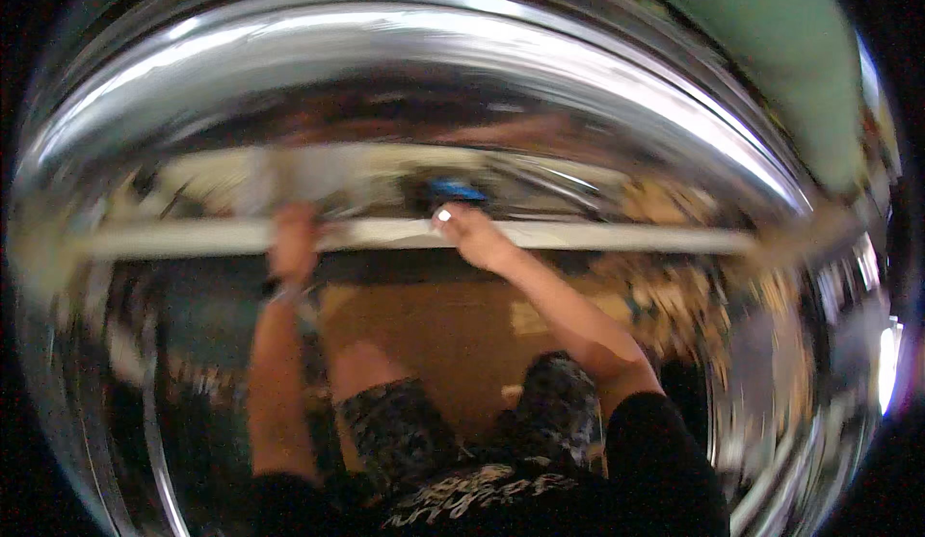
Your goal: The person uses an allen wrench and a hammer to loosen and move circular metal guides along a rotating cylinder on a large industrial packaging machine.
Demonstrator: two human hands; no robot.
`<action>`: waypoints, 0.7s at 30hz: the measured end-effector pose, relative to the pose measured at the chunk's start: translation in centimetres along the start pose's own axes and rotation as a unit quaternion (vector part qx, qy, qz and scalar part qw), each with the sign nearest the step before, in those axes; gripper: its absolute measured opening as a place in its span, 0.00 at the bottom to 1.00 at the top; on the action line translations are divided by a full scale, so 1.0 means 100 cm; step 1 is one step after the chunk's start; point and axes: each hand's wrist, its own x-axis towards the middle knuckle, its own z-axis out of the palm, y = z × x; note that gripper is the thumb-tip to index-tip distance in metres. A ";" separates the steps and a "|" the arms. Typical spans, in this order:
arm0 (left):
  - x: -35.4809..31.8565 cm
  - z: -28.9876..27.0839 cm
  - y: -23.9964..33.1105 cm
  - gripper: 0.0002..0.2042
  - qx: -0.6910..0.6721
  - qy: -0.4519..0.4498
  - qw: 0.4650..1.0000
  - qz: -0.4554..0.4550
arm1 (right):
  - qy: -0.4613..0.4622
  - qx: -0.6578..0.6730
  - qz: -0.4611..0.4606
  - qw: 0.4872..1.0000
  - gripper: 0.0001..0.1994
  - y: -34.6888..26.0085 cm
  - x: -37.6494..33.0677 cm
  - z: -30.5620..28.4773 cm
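Note:
The whole view is smeared by motion. A long pale bar (578, 235) runs across in front of me, like the front edge of a bench. My left hand (297, 238) is at this bar, left of the middle; its fingers are too blurred to read. Behind it lies a pale greyish patch (308, 173) that I cannot make out. My right hand (469, 235) is over the bar near the middle, fingers closed, with a small bright white spot (444, 216) at the fingertips. Just beyond it is a blue and black object (457, 190), its kind unclear.
A large shiny metal curved surface (405, 41) arches across the far side. At the upper right is a pale green rounded part (771, 55). Below the bar, between my legs, shows a brown surface (434, 320). Scattered tan pieces (674, 296) lie toward the right.

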 end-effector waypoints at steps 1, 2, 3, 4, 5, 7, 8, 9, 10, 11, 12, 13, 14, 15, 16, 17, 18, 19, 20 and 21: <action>-0.007 -0.016 -0.005 0.14 0.016 0.038 0.998 0.037 | 0.031 -0.034 0.056 0.997 0.12 0.014 -0.032 -0.027; -0.011 -0.024 -0.009 0.15 -0.001 0.067 0.997 0.048 | 0.061 -0.066 0.115 0.989 0.12 0.029 -0.066 -0.053; -0.009 -0.029 -0.018 0.14 0.027 0.053 0.995 0.076 | 0.144 -0.088 0.118 0.978 0.13 0.055 -0.104 -0.082; -0.010 -0.019 -0.024 0.13 0.024 0.128 0.982 0.134 | 0.165 -0.128 0.139 0.968 0.11 0.115 -0.154 -0.119; -0.010 -0.037 -0.016 0.14 0.035 0.075 0.990 0.111 | 0.183 -0.190 0.207 0.942 0.11 0.117 -0.186 -0.144; -0.011 -0.041 -0.027 0.14 0.048 0.086 0.990 0.104 | 0.193 -0.305 0.352 0.864 0.11 0.111 -0.260 -0.198; -0.008 -0.026 -0.040 0.13 0.113 0.147 0.973 0.137 | 0.250 -0.278 0.397 0.838 0.12 0.120 -0.301 -0.210; -0.002 -0.047 0.009 0.14 0.018 -0.020 0.998 0.053 | 0.309 -0.251 0.453 0.798 0.13 0.127 -0.359 -0.218; -0.004 -0.036 -0.014 0.15 0.035 -0.046 0.997 0.047 | 0.288 -0.281 0.502 0.765 0.13 0.123 -0.386 -0.224; -0.006 -0.029 -0.027 0.17 0.114 0.018 0.989 0.097 | 0.286 -0.319 0.495 0.756 0.13 0.133 -0.414 -0.226; -0.001 -0.035 -0.014 0.18 0.138 0.053 0.982 0.117 | 0.280 -0.357 0.482 0.749 0.14 0.136 -0.422 -0.224; -0.002 -0.045 0.001 0.19 0.159 0.087 0.974 0.138 | 0.292 -0.335 0.478 0.758 0.12 0.139 -0.432 -0.223; -0.004 -0.057 0.023 0.19 0.175 0.124 0.963 0.161 | 0.296 -0.323 0.479 0.761 0.10 0.153 -0.453 -0.223; -0.003 -0.059 0.057 0.20 0.159 0.105 0.969 0.158 | 0.319 -0.266 0.473 0.777 0.10 0.170 -0.465 -0.228; 0.000 -0.044 0.078 0.20 0.114 0.081 0.973 0.184 | 0.336 -0.239 0.469 0.781 0.11 0.186 -0.481 -0.231; 0.001 -0.030 0.100 0.19 0.074 0.060 0.975 0.201 | 0.352 -0.213 0.460 0.787 0.12 0.195 -0.484 -0.237; 0.001 -0.024 0.152 0.18 0.005 -0.030 0.976 0.216 | 0.360 -0.223 0.452 0.785 0.13 0.188 -0.463 -0.251; 0.002 -0.016 0.222 0.17 -0.070 -0.122 0.961 0.237 | 0.376 -0.189 0.454 0.785 0.13 0.207 -0.472 -0.266; 0.004 0.005 0.278 0.16 -0.080 -0.130 0.944 0.293 | 0.451 -0.143 0.381 0.794 0.13 0.224 -0.469 -0.278; 0.011 0.024 0.340 0.16 -0.131 -0.119 0.915 0.362 | 0.466 -0.122 0.376 0.792 0.13 0.241 -0.467 -0.302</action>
